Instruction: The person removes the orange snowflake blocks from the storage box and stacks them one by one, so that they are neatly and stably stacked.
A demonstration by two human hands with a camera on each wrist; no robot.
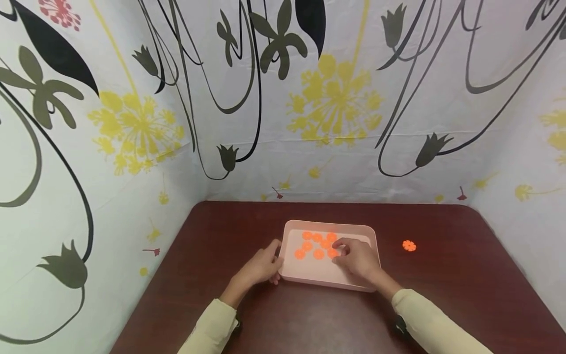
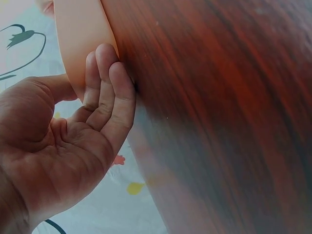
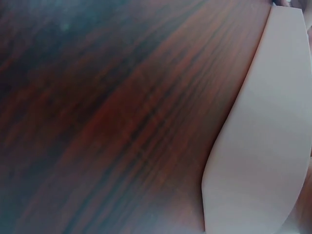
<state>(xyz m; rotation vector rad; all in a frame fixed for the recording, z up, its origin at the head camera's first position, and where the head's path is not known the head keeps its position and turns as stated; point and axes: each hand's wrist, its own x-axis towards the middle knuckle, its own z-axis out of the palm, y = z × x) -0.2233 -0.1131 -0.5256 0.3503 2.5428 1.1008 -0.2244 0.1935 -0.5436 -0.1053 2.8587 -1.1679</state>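
Observation:
A shallow pink tray (image 1: 309, 273) lies on the table with several orange flower-shaped pieces (image 1: 318, 254) on its floor. At the tray's left edge, the left hand (image 1: 262, 264) grips the wall; in the left wrist view the thumb and fingers of that hand (image 2: 73, 131) lie on either side of the pink wall (image 2: 83, 29). Over the tray's right part, the right hand (image 1: 359, 258) has thumb and fingertips at an orange piece (image 1: 332, 252), which they partly cover. The right wrist view shows mostly the tray's outer wall (image 3: 263, 117), with the fingers hidden behind it.
One orange flower-shaped piece (image 1: 409, 246) lies on the dark red-brown table (image 1: 309, 314), to the right of the tray. A white cloth with printed flowers (image 1: 265, 123) hangs behind the table and along both sides.

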